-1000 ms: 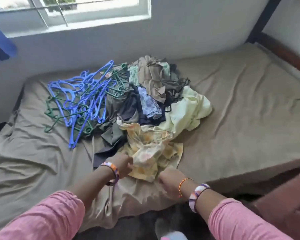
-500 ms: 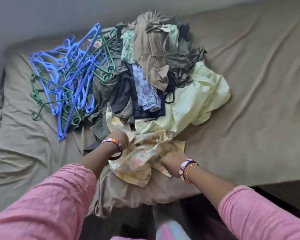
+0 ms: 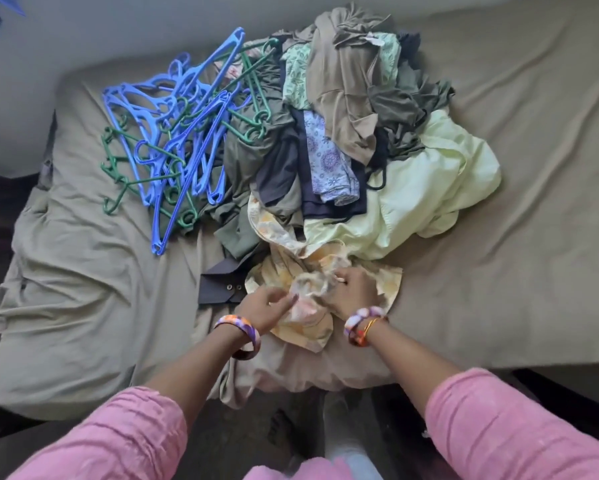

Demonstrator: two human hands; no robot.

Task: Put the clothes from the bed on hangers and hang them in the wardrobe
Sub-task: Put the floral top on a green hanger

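A heap of clothes (image 3: pixel 353 133) lies in the middle of the bed (image 3: pixel 533 237). At its near edge is a crumpled yellow floral garment (image 3: pixel 308 329). My left hand (image 3: pixel 267 306) pinches its bunched cloth from the left. My right hand (image 3: pixel 351 291) grips the same bunch from the right, fingers curled into the fabric. A pale green garment (image 3: pixel 429 199) lies just behind. A tangle of blue and green plastic hangers (image 3: pixel 173 140) rests to the left of the heap. The wardrobe is out of view.
A wrinkled olive-brown sheet covers the bed, with bare stretches to the right and at the near left. A dark garment with snap buttons (image 3: pixel 222 285) lies beside my left hand. A wall (image 3: pixel 83 36) runs behind the bed. Dark floor (image 3: pixel 291 427) shows below the bed's edge.
The view has tilted down and come closer to the bed. Both hands have drawn together on the yellow floral garment and bunched its cloth between them.
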